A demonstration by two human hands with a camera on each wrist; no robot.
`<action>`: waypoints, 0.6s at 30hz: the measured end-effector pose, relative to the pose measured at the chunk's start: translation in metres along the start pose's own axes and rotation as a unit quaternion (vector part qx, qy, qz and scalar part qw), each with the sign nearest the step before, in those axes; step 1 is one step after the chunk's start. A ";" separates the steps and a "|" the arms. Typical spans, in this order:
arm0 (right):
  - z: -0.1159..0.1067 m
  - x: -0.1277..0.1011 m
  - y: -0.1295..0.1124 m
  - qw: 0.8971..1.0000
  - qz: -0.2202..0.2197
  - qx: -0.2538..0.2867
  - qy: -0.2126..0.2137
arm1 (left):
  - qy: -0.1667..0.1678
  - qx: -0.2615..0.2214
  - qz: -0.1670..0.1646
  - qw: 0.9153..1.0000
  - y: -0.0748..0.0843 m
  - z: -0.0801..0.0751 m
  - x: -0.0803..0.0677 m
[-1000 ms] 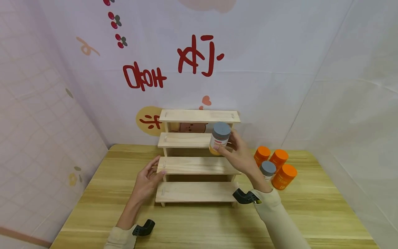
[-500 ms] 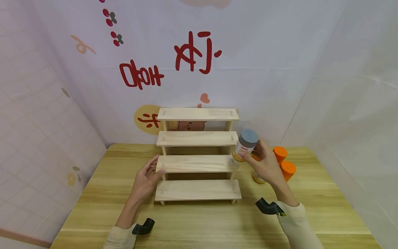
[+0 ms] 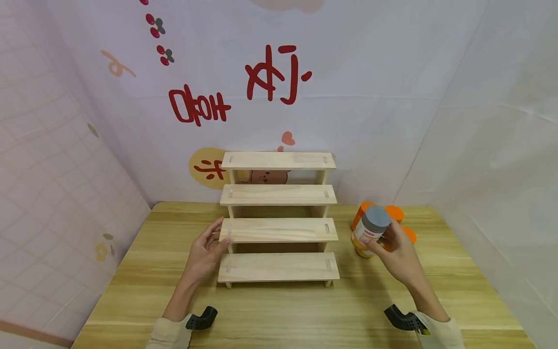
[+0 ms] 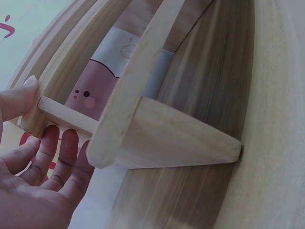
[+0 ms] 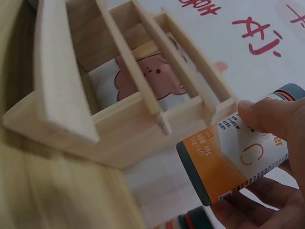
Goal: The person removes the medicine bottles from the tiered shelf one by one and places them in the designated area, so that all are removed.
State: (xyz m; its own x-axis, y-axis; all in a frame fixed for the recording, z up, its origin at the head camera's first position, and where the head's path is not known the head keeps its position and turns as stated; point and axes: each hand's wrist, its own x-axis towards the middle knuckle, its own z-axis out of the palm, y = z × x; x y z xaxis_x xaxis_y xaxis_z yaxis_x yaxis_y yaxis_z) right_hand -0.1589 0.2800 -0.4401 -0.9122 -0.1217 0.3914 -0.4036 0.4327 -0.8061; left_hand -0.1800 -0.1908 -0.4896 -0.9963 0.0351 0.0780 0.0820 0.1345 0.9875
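A four-tier wooden display rack [image 3: 279, 230] stands in the middle of the table. My left hand [image 3: 207, 249] grips the left end of its second shelf from the bottom, thumb on top; in the left wrist view the fingers [image 4: 57, 167] curl under that end. To the right of the rack, my right hand [image 3: 398, 254] holds a supplement bottle [image 3: 367, 231] with a grey lid and a white and orange label. The right wrist view shows this bottle [image 5: 238, 152] tilted between thumb and fingers. In the head view it overlaps the bottles behind it.
Behind the right hand stand several orange bottles [image 3: 394, 212] and another bottle [image 3: 364, 253], mostly hidden. Part of a dark-lidded bottle [image 5: 193, 220] shows at the bottom of the right wrist view. A printed cloth [image 3: 362, 106] hangs behind the wooden table [image 3: 279, 315].
My right hand has carried the grey-lidded bottle from in front of the rack's upper shelves rightward and down to the group of bottles. The left hand has kept its hold on the shelf.
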 end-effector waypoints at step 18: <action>0.003 -0.060 0.054 0.997 0.079 -0.005 0.007 | -0.001 0.001 -0.003 1.000 0.002 0.001 -0.001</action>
State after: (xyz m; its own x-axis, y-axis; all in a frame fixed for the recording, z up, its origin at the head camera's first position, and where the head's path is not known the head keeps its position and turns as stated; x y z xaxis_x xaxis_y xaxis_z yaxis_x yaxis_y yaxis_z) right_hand -0.1260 0.3079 -0.5090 -0.9633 -0.0389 0.2658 -0.2540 0.4540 -0.8540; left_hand -0.1788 -0.1894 -0.4879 -0.9967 0.0357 0.0723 0.0766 0.1376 0.9875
